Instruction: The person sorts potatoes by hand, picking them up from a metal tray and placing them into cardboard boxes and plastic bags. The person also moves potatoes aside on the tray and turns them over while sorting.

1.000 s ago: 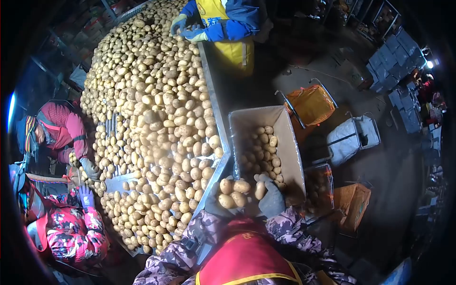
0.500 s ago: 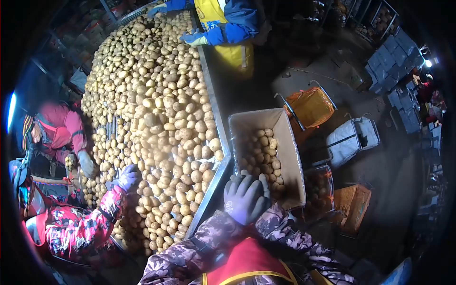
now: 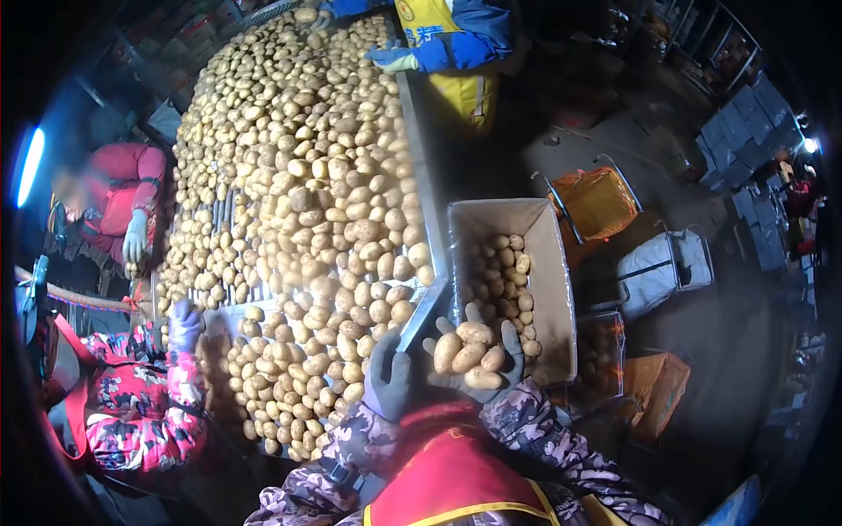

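Observation:
My right hand (image 3: 511, 352), in a grey glove, is palm up with its fingers curved around several potatoes (image 3: 471, 355). It is at the near end of a cardboard box (image 3: 553, 289) that has more potatoes (image 3: 509, 272) inside. My left hand (image 3: 388, 379), gloved in grey and lilac, is beside the metal rim (image 3: 430, 307) of the sorting table. Its fingers are stretched out, thumb apart, and no potato shows in it. A wide layer of potatoes (image 3: 307, 210) covers much of the table to the left.
Across the table's far end works a person in blue sleeves (image 3: 482, 39). Two people in pink sleeves (image 3: 140, 167) and patterned sleeves (image 3: 132, 412) stand along the left. Right of the box are an orange-lined cart (image 3: 596, 206), a white bag on a frame (image 3: 658, 267) and an orange container (image 3: 658, 394).
My hands, overlapping by the box before, are now apart, and potatoes show in my right palm. The patterned-sleeved person's hand has drawn left. The whole view has shifted slightly.

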Demonstrator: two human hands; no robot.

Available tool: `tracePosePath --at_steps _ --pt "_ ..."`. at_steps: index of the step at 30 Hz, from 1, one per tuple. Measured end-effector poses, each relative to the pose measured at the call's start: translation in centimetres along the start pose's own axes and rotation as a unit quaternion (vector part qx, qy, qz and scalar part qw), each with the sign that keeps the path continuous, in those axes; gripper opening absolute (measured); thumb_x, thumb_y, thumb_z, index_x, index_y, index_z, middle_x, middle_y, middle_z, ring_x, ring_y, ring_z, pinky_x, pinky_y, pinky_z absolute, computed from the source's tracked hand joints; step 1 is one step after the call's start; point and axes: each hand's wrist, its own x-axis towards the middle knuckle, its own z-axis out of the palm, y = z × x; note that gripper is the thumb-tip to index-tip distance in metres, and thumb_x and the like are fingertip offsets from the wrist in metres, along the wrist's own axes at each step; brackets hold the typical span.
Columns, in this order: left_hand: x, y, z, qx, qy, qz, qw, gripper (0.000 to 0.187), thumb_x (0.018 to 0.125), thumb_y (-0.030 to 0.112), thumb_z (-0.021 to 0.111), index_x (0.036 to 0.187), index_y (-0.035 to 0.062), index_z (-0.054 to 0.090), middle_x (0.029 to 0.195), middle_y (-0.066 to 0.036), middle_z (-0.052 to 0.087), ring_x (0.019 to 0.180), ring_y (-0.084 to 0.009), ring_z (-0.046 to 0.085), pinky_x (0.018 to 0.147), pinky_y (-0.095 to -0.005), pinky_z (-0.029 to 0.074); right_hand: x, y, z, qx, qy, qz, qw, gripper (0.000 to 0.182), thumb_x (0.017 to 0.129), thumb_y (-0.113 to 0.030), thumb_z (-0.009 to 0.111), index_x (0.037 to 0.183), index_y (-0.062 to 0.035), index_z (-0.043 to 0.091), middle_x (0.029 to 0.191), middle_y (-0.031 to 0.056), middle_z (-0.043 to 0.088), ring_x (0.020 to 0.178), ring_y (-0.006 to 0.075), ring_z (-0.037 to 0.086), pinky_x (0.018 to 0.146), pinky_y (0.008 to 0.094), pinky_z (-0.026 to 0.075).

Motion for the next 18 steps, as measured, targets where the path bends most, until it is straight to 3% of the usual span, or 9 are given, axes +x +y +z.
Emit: tracePosePath --at_steps 2,7,8,10,12,14,16,18 --pt "-0.9 -0.8 -0.4 -0.049 -0.024 -0.022 0.998 0.046 0.106 0.015 0.055 0.149 -0.0024 0.048 0.143 -0.017 0.059 0.136 -0.0255 0.054 0.115 -0.0391 0.042 0.6 1.4 -2.9 0.019 -0.107 -0.015 0.994 0.034 0.114 -0.022 0.036 0.128 -0.0050 0.062 0.113 0.0106 0.065 0.092 0.0320 0.058 0.107 0.0538 0.047" --pt "-1.8 -0.3 -0.6 -0.138 -0.088 0.004 0.986 0.070 0.098 0.020 0.070 0.156 -0.0007 0.038 0.157 -0.018 0.043 0.146 -0.0272 0.042 0.120 -0.0423 0.036 0.5 0.1 -4.0 0.307 -0.103 0.184 0.928 0.038 0.114 -0.027 0.040 0.141 -0.0035 0.050 0.125 0.0077 0.057 0.090 0.0185 0.057 0.097 0.0318 0.053" --pt "-1.3 0.2 -1.2 -0.051 -0.133 0.060 0.988 0.077 0.095 0.020 0.074 0.158 -0.0004 0.035 0.160 -0.018 0.037 0.149 -0.0274 0.037 0.122 -0.0433 0.034 0.7 -0.4 -4.4 0.351 -0.096 0.235 0.901 0.040 0.115 -0.028 0.039 0.145 -0.0039 0.048 0.128 0.0065 0.055 0.091 0.0153 0.057 0.096 0.0279 0.054" --pt "-1.2 0.9 -1.0 0.090 -0.077 0.142 0.983 0.068 0.089 0.019 0.078 0.147 -0.0024 0.050 0.146 -0.024 0.054 0.137 -0.0352 0.053 0.114 -0.0440 0.042 1.5 -1.0 -6.3 0.441 -0.097 0.337 0.826 0.043 0.115 -0.028 0.033 0.151 -0.0064 0.042 0.134 0.0027 0.052 0.098 0.0087 0.055 0.099 0.0230 0.052" --pt "-1.4 0.2 -1.1 0.021 -0.096 0.096 0.991 0.061 0.093 0.021 0.074 0.145 -0.0016 0.053 0.148 -0.025 0.052 0.138 -0.0359 0.052 0.115 -0.0450 0.042 1.5 0.2 -7.7 0.579 -0.112 0.374 0.716 0.046 0.116 -0.027 0.028 0.157 -0.0081 0.036 0.140 -0.0014 0.049 0.106 0.0042 0.051 0.101 0.0213 0.052" --pt "-1.4 -0.2 -1.2 0.006 -0.091 0.067 0.994 0.054 0.096 0.022 0.070 0.143 -0.0012 0.055 0.150 -0.026 0.051 0.140 -0.0363 0.052 0.115 -0.0453 0.042 1.2 1.0 -8.4 0.570 -0.143 0.332 0.738 0.048 0.116 -0.028 0.025 0.160 -0.0094 0.032 0.143 -0.0041 0.047 0.111 0.0018 0.049 0.104 0.0216 0.050" --pt "-1.5 -0.1 -1.5 0.044 -0.060 0.056 0.996 0.050 0.100 0.024 0.066 0.142 -0.0009 0.057 0.151 -0.026 0.051 0.141 -0.0363 0.051 0.115 -0.0448 0.042 0.3 1.3 -5.6 0.372 -0.173 0.240 0.879 0.049 0.116 -0.029 0.022 0.160 -0.0106 0.032 0.144 -0.0051 0.047 0.113 0.0004 0.049 0.108 0.0222 0.047" --pt "-1.3 0.3 -1.7 0.055 -0.064 0.079 0.993 0.047 0.102 0.026 0.062 0.140 -0.0011 0.058 0.149 -0.025 0.053 0.139 -0.0364 0.052 0.114 -0.0439 0.042 -0.8 1.4 -2.9 0.150 -0.192 0.131 0.961 0.050 0.116 -0.030 0.020 0.161 -0.0117 0.032 0.145 -0.0060 0.046 0.115 -0.0010 0.048 0.112 0.0228 0.044"
